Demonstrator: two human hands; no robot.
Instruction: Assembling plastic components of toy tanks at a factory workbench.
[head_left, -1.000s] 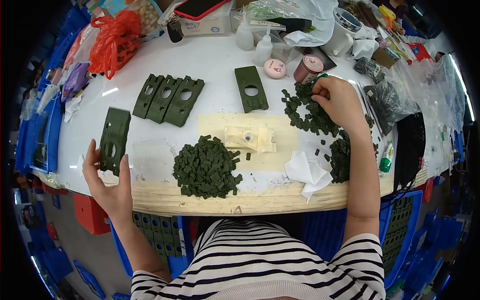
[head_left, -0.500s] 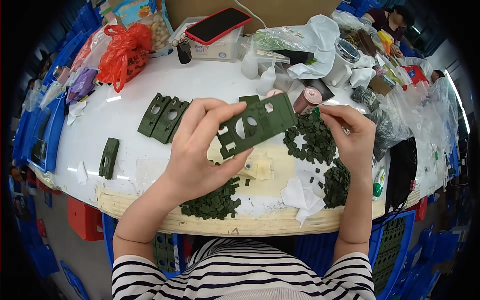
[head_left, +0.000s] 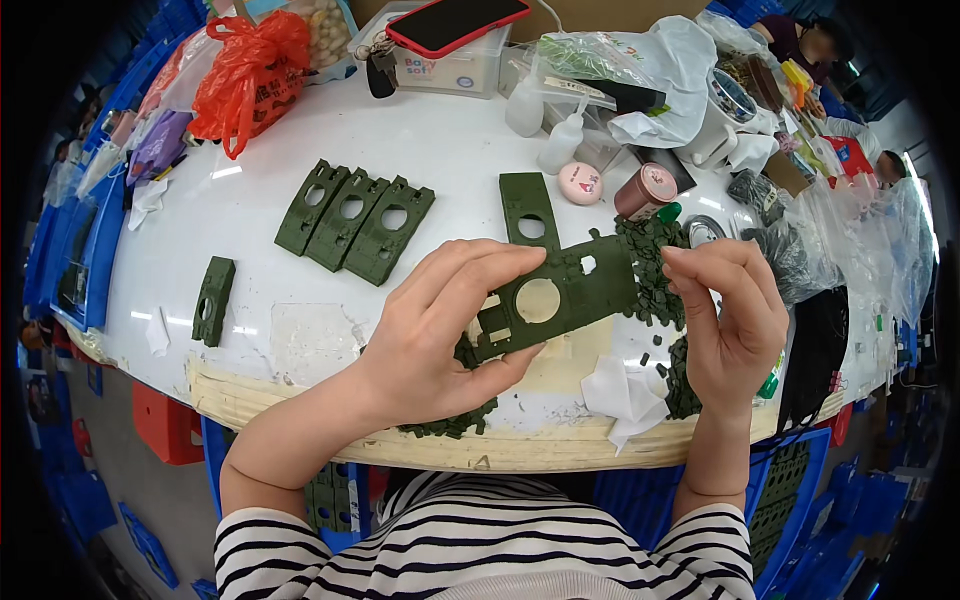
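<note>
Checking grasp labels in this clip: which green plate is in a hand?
The green plate gripped by the left hand, held up above the table; the other tabletop plates rest there, unheld.

A white table (head_left: 250, 215) is filling the middle, and a pale wooden edge (head_left: 560, 450) is running along its near side. Streaks of light (head_left: 228, 172) are shining on its surface. A brown board (head_left: 635, 8) is standing behind it. At left, a red stool (head_left: 165, 428) is standing on the grey floor (head_left: 180, 500), where a blue tray (head_left: 147, 540) is lying. At right, a long lamp (head_left: 917, 195) is glowing white.
</note>
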